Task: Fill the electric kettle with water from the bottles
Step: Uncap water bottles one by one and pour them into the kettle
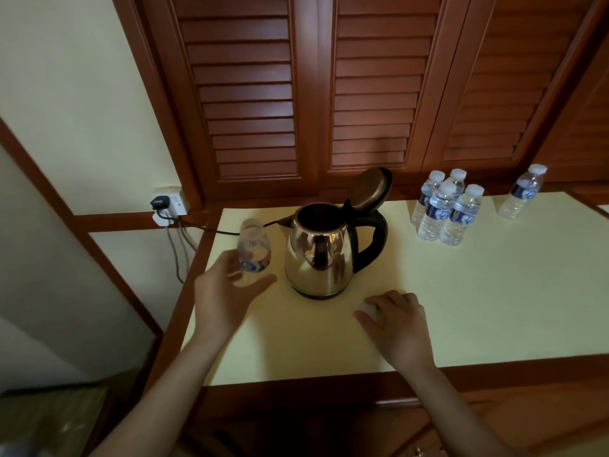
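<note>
A person's two bare hands reach over a cream counter (494,291) where a steel electric kettle (318,258) stands at centre frame, its lid (370,189) tipped up and back, its dark mouth uncovered and its black handle pointing toward the right of the frame. Just left of the kettle stands a clear bottle (253,249) with a blue label, blurred, set between the kettle's spout and the left hand (224,295). That hand is spread wide, thumb stretched out below the bottle's base and fingers showing behind it. It cups the bottle loosely rather than clasping it, and whether skin meets plastic cannot be told. The right hand (397,323) lies knuckles-up on the counter at lower centre, in front of the kettle and a little to its right. Its fingers are bent down, and a small pale patch shows by the fingertips, so whether they cover or hold anything cannot be told. A black cord (211,228) runs from behind the bottle to the left, to a wall socket (169,201) at middle left that holds a dark plug. At the right rear of the counter four capped bottles (445,211) stand bunched together, well apart from the kettle. A fifth bottle (522,194) stands alone farther right. Brown louvred doors (372,87) fill the upper frame behind the counter's back edge.
</note>
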Motion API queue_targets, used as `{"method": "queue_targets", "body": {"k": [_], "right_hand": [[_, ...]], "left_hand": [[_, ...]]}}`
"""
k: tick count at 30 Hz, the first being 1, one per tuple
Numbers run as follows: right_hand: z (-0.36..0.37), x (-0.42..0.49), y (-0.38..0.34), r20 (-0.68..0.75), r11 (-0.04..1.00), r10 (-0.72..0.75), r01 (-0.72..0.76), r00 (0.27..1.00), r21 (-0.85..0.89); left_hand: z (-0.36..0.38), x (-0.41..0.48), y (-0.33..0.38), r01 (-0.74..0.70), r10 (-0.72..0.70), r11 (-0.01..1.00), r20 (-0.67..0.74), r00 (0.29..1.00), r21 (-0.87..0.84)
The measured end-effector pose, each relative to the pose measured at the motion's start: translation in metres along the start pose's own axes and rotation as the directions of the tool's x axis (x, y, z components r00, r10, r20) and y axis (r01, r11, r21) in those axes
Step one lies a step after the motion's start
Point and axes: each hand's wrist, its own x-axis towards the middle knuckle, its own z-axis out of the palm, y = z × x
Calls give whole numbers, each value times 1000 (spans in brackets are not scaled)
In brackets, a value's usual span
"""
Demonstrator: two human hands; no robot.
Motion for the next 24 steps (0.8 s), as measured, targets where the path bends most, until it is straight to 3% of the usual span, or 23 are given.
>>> {"method": "queue_targets", "body": {"k": [2, 5, 19, 24], "right_hand": [[0, 0, 0, 0, 1000, 4, -4, 1000, -26], [1, 0, 0, 11, 999, -6, 7, 1000, -38], [-12, 0, -7, 100, 999, 20, -24, 995, 46], [-43, 15, -50, 111, 946, 9, -45, 994, 321]], "left_hand": [[10, -15, -3, 114, -112, 993, 43, 993, -42], [23, -34, -7, 178, -166, 974, 93, 982, -137], [38, -51, -20, 225, -201, 955, 137, 970, -192], [42, -53, -27, 232, -206, 952, 140, 968, -201]]}}
